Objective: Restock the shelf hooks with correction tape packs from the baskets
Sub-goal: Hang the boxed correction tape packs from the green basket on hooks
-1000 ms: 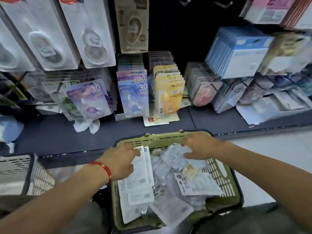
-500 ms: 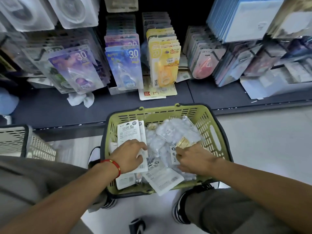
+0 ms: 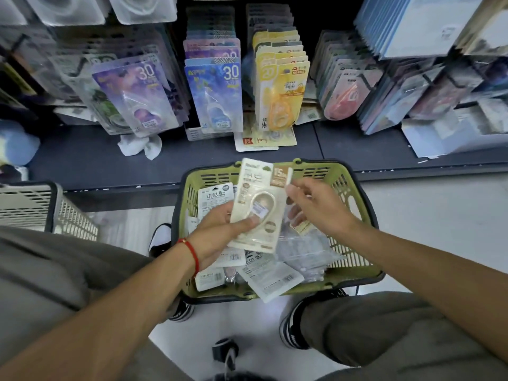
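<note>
pack in hand: a cream correction tape pack (image 3: 257, 209) marked 15, held front up above the green basket (image 3: 354, 204), tilted a little to the right.
left hand: the left hand (image 3: 220, 229) grips the pack from beneath, thumb pressed on the front near the clear bubble, fingers hidden behind the card; it wears a red cord at the wrist.
right hand: the right hand (image 3: 316, 207) is half open, fingers loosely spread, its fingertips just at the pack's right edge; whether they touch the card i cannot tell. it holds nothing that i can see.
basket: more white packs (image 3: 217, 200) and clear wrapped bundles (image 3: 302, 243) lie loose inside, several face down.
step: judged as picking and checking one pack before hanging it.
how to do it well: keep the thumb off the bubble and on the card so it does not bend; turn the pack upright with the top hole clear of the fingers, which likely means shifting the grip lower or passing it to the right hand.
shelf: hooks above the dark ledge (image 3: 192, 158) carry purple (image 3: 137, 94), blue (image 3: 217, 94) and yellow (image 3: 280, 97) rows; no cream row is plainly seen, so find the matching hook first.
risk: the full rows hang close together, so a tilted card may snag its neighbours.
</note>
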A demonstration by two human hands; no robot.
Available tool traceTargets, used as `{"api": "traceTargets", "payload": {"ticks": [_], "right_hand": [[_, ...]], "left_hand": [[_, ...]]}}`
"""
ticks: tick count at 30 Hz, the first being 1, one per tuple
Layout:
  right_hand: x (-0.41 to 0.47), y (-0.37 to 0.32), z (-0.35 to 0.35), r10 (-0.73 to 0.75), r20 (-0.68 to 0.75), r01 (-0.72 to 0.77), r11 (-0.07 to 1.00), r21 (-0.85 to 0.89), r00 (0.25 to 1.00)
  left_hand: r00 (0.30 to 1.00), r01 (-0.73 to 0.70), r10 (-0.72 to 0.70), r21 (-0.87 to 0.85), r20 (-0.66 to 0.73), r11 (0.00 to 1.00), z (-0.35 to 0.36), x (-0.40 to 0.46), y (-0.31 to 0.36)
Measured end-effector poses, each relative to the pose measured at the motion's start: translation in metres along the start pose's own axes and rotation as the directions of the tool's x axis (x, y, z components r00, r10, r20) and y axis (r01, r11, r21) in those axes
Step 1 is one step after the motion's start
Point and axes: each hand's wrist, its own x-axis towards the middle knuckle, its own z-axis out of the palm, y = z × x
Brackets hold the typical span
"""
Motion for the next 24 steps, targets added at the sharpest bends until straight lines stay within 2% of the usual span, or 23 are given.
{"api": "traceTargets", "payload": {"ticks": [1,2,3,4,5,6,8,10,12,13,15,17,18,20,21,22,24], "right_hand": [[-0.006,0.006,0.003,-0.016,0.082,0.028,0.989,-0.148,0.997],[-0.012,0.016,0.004,-0.054,0.229,0.134,0.926,-0.352,0.972],[-0.018,0.026,0.007,-0.069,0.428,0.301,0.809,-0.505,0.901],[-0.025,0.035,0.013,-0.047,0.611,0.469,0.689,-0.552,0.79],[-0.032,0.043,0.021,-0.009,0.735,0.588,0.606,-0.535,0.678],[-0.038,0.049,0.03,0.013,0.796,0.652,0.565,-0.506,0.606],[-0.045,0.054,0.042,-0.028,0.827,0.728,0.492,-0.477,0.561],[-0.044,0.048,0.04,-0.112,0.807,0.74,0.487,-0.464,0.58],[-0.039,0.033,0.029,-0.165,0.703,0.624,0.626,-0.468,0.692],[-0.036,0.026,0.022,-0.196,0.602,0.53,0.72,-0.448,0.774],[-0.025,0.013,0.009,-0.257,0.288,0.348,0.877,-0.331,0.922],[-0.011,-0.004,0.001,-0.169,-0.049,0.165,0.984,-0.07,0.984],[-0.003,-0.013,-0.002,-0.074,-0.143,0.093,0.987,0.131,0.987],[0.008,-0.029,-0.001,0.102,-0.111,-0.034,0.868,0.496,0.989],[0.01,-0.035,0.004,0.131,-0.049,-0.077,0.803,0.591,0.99],[0.012,-0.039,0.012,0.141,0.006,-0.114,0.775,0.622,0.99],[0.012,-0.042,0.035,0.154,0.081,-0.172,0.792,0.586,0.985]], "left_hand": [[0.996,-0.001,0.003,0.022,-0.085,1.0,-0.008,0.001,0.004],[0.984,-0.002,0.005,0.02,-0.177,1.0,-0.017,0.002,0.007],[0.965,-0.003,-0.002,-0.017,-0.261,1.0,-0.028,0.003,0.012],[0.945,-0.009,-0.017,-0.078,-0.328,0.997,-0.039,0.003,0.017],[0.927,-0.024,-0.033,-0.147,-0.373,0.989,-0.048,0.002,0.021],[0.915,-0.043,-0.043,-0.204,-0.401,0.978,-0.056,0.001,0.025],[0.891,-0.079,-0.048,-0.259,-0.452,0.963,-0.068,0.001,0.028],[0.849,-0.104,-0.063,-0.283,-0.524,0.954,-0.073,0.001,0.028],[0.811,-0.133,-0.076,-0.309,-0.58,0.942,-0.075,0.001,0.03],[0.795,-0.142,-0.086,-0.322,-0.6,0.936,-0.075,-0.001,0.032],[0.762,-0.145,-0.103,-0.323,-0.64,0.935,-0.073,-0.002,0.035],[0.756,-0.129,-0.112,-0.314,-0.645,0.941,-0.068,-0.003,0.034],[0.769,-0.117,-0.11,-0.308,-0.63,0.944,-0.064,-0.003,0.032],[0.826,-0.089,-0.107,-0.316,-0.553,0.945,-0.053,-0.005,0.028],[0.863,-0.079,-0.112,-0.352,-0.492,0.933,-0.047,-0.005,0.026],[0.899,-0.07,-0.121,-0.409,-0.422,0.91,-0.041,-0.005,0.025],[0.953,-0.057,-0.097,-0.485,-0.287,0.873,-0.032,-0.005,0.022]]}}
